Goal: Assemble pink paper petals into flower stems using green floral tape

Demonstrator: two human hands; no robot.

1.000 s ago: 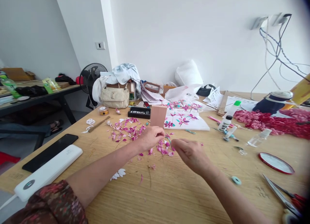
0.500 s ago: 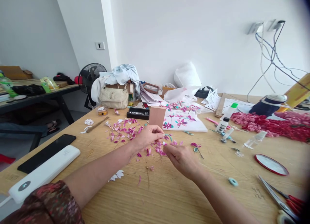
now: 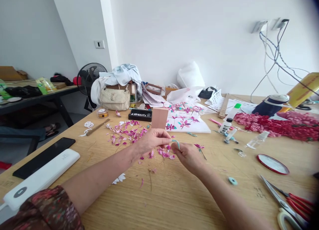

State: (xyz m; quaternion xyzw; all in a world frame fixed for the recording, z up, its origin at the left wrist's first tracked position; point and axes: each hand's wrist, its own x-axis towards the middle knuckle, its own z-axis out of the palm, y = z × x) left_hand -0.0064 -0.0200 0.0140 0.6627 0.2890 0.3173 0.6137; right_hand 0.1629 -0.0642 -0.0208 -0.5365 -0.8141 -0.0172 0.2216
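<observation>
One teal strip (image 3: 177, 143) links left hand (image 3: 152, 140) and right hand (image 3: 188, 157).

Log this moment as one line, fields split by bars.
left hand: pinching teal strip | right hand: at strip's lower end, grip unclear | nearby: scattered pink petals, upright wooden block

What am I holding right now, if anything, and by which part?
A thin, curved teal strip: the left hand appears to pinch one end; the right hand is at the other, its exact grip unclear.

A thin teal strip (image 3: 176, 142) (bent downward) arches between the hands (image 3: 154, 140) (image 3: 188, 155).
</observation>
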